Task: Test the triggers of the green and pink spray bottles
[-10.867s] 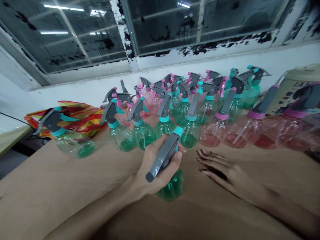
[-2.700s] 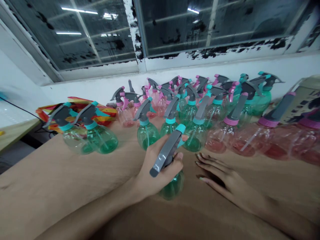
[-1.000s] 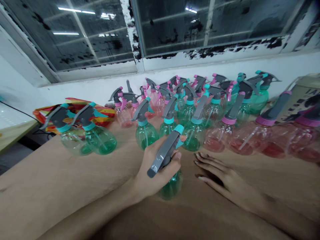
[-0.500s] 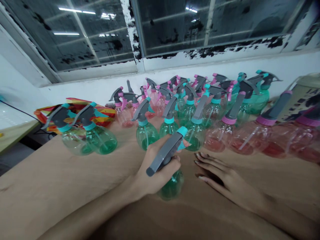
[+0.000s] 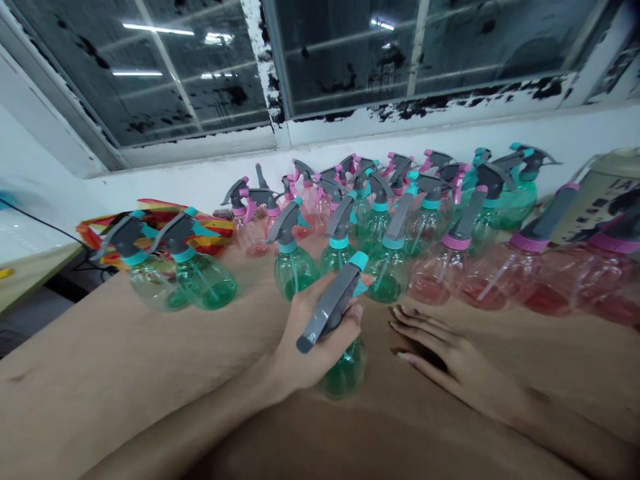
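Observation:
My left hand (image 5: 310, 343) is wrapped round the neck of a green spray bottle (image 5: 345, 373) with a grey trigger head and a turquoise nozzle. The bottle stands on the wooden table (image 5: 190, 373), its neck hidden by my fingers. To its right, my right hand (image 5: 455, 360) rests palm down on the tabletop, fingers stretched out and touching no bottle. Just beyond both hands, a row of bottles includes a green spray bottle (image 5: 387, 280) and a pink spray bottle (image 5: 430, 283).
Two green bottles (image 5: 207, 283) stand at the left in front of a red and yellow bag (image 5: 220, 223). Several more pink and green bottles crowd toward the wall (image 5: 175, 183) under the window. A printed beige container (image 5: 603, 190) stands at the far right.
The view has shifted slightly. The spray bottle's head is turned a little in my left hand's grip. My right hand has stayed in place.

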### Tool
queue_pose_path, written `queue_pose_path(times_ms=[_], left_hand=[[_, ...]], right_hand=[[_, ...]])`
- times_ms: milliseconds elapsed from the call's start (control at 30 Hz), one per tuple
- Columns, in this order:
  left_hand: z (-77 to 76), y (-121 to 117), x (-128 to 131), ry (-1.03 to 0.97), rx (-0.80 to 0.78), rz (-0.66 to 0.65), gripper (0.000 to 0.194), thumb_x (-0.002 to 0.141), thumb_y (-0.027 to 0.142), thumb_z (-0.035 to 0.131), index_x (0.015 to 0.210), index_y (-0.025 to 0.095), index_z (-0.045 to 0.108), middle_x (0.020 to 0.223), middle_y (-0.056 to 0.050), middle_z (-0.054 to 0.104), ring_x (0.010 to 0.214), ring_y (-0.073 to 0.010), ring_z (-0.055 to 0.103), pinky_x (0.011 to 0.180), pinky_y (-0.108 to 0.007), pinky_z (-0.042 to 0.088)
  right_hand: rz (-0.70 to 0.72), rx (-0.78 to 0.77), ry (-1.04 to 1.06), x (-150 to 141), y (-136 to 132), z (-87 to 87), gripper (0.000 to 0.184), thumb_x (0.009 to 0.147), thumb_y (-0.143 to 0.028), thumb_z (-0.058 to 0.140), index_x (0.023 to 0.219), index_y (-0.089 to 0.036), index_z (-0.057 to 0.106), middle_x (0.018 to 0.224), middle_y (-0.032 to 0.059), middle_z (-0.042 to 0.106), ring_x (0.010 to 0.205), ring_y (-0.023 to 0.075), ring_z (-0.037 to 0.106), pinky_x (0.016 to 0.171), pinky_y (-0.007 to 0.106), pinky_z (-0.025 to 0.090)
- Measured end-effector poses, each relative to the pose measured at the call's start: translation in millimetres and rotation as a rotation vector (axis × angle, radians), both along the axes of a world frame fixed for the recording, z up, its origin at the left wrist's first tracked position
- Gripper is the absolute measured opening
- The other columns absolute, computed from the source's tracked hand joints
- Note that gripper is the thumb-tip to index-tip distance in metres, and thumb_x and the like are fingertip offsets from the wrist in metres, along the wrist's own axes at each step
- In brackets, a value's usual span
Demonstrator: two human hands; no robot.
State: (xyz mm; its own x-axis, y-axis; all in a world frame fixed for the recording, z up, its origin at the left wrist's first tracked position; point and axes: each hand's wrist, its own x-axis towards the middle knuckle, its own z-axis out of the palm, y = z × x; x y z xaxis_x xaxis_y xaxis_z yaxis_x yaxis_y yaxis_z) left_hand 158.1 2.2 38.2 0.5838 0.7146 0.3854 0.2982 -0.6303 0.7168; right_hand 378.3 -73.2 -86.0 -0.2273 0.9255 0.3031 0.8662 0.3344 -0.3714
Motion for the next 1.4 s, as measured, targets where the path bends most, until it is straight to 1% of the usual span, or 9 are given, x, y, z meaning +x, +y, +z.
queue_pose_path(times_ms=[67, 200, 367, 600, 833, 967, 1200, 1300, 1400], left_hand=[[-0.5, -1, 0, 0.003, -0.006, 0.020, 0.024, 0.078, 0.021, 0.048, 0.100, 0.022, 0.057, 0.060, 0.004, 0.050, 0.049, -0.0121, 0.047, 0.051, -0.023, 0.046], [-1.0, -1, 1, -0.009, 0.017, 0.027, 0.025, 0.075, 0.018, 0.048, 0.097, 0.021, 0.059, 0.062, 0.003, 0.053, 0.049, -0.0129, 0.047, 0.052, -0.025, 0.045], [-3.7, -4, 3, -0.003, -0.006, 0.051, 0.029, 0.079, 0.017, 0.046, 0.105, 0.021, 0.057, 0.065, 0.003, 0.055, 0.053, -0.0135, 0.050, 0.053, -0.025, 0.044], [-4.4, -5, 2, -0.015, -0.030, 0.045, 0.029, 0.079, 0.016, 0.048, 0.107, 0.021, 0.056, 0.064, 0.004, 0.051, 0.055, -0.0133, 0.049, 0.058, -0.026, 0.045], [-5.2, -2, 1, -0.008, -0.021, 0.025, 0.027, 0.080, 0.019, 0.048, 0.106, 0.022, 0.055, 0.064, 0.003, 0.052, 0.054, -0.0136, 0.048, 0.056, -0.026, 0.046], [-2.4, 0, 2, -0.015, -0.002, 0.020, 0.023, 0.078, 0.022, 0.048, 0.100, 0.021, 0.056, 0.066, 0.002, 0.054, 0.053, -0.0137, 0.049, 0.053, -0.025, 0.047], [3.4, 1, 2, -0.019, 0.033, -0.015, 0.017, 0.077, 0.022, 0.048, 0.091, 0.021, 0.055, 0.071, 0.000, 0.057, 0.055, -0.0134, 0.052, 0.057, -0.026, 0.049], [4.7, 1, 2, -0.037, 0.034, -0.027, 0.009, 0.077, 0.021, 0.047, 0.083, 0.021, 0.054, 0.073, -0.001, 0.058, 0.060, -0.0142, 0.055, 0.060, -0.026, 0.050], [4.8, 2, 3, -0.024, 0.036, -0.030, 0.005, 0.077, 0.021, 0.048, 0.077, 0.021, 0.052, 0.072, -0.001, 0.058, 0.063, -0.0150, 0.056, 0.059, -0.026, 0.050]], right_hand=[[0.007, 0.006, 0.000, 0, 0, -0.1, 0.048, 0.087, -0.040, 0.047, 0.133, -0.026, 0.042, 0.137, 0.0023, 0.046, 0.128, 0.0230, 0.035, 0.104, 0.044, 0.036], [0.009, -0.003, -0.006, 0, 0, -0.6, 0.049, 0.087, -0.040, 0.046, 0.133, -0.024, 0.041, 0.138, 0.0029, 0.045, 0.129, 0.0225, 0.034, 0.104, 0.044, 0.034], [0.012, -0.020, -0.024, 0, 0, -0.3, 0.049, 0.087, -0.040, 0.046, 0.133, -0.023, 0.042, 0.139, 0.0031, 0.043, 0.130, 0.0222, 0.033, 0.105, 0.045, 0.033], [0.010, 0.004, -0.010, -1, 0, 0.7, 0.048, 0.087, -0.039, 0.046, 0.133, -0.024, 0.042, 0.137, 0.0032, 0.045, 0.129, 0.0233, 0.034, 0.104, 0.046, 0.034], [0.013, 0.015, 0.009, -1, 0, 1.9, 0.047, 0.087, -0.039, 0.047, 0.132, -0.026, 0.043, 0.136, 0.0025, 0.046, 0.128, 0.0231, 0.036, 0.103, 0.045, 0.036], [0.009, 0.015, 0.004, -1, 0, 1.3, 0.048, 0.087, -0.038, 0.048, 0.133, -0.026, 0.042, 0.136, 0.0025, 0.046, 0.128, 0.0230, 0.036, 0.103, 0.045, 0.036], [0.009, 0.019, 0.008, -1, 0, 1.0, 0.050, 0.086, -0.039, 0.047, 0.134, -0.025, 0.040, 0.137, 0.0022, 0.044, 0.128, 0.0232, 0.035, 0.104, 0.045, 0.036], [0.009, 0.014, 0.010, -1, -1, 2.3, 0.048, 0.086, -0.040, 0.048, 0.132, -0.026, 0.043, 0.137, 0.0018, 0.045, 0.128, 0.0236, 0.035, 0.104, 0.045, 0.036], [0.003, 0.015, -0.002, -1, -1, 1.7, 0.049, 0.086, -0.040, 0.047, 0.133, -0.026, 0.042, 0.137, 0.0018, 0.045, 0.128, 0.0235, 0.035, 0.104, 0.045, 0.035]])
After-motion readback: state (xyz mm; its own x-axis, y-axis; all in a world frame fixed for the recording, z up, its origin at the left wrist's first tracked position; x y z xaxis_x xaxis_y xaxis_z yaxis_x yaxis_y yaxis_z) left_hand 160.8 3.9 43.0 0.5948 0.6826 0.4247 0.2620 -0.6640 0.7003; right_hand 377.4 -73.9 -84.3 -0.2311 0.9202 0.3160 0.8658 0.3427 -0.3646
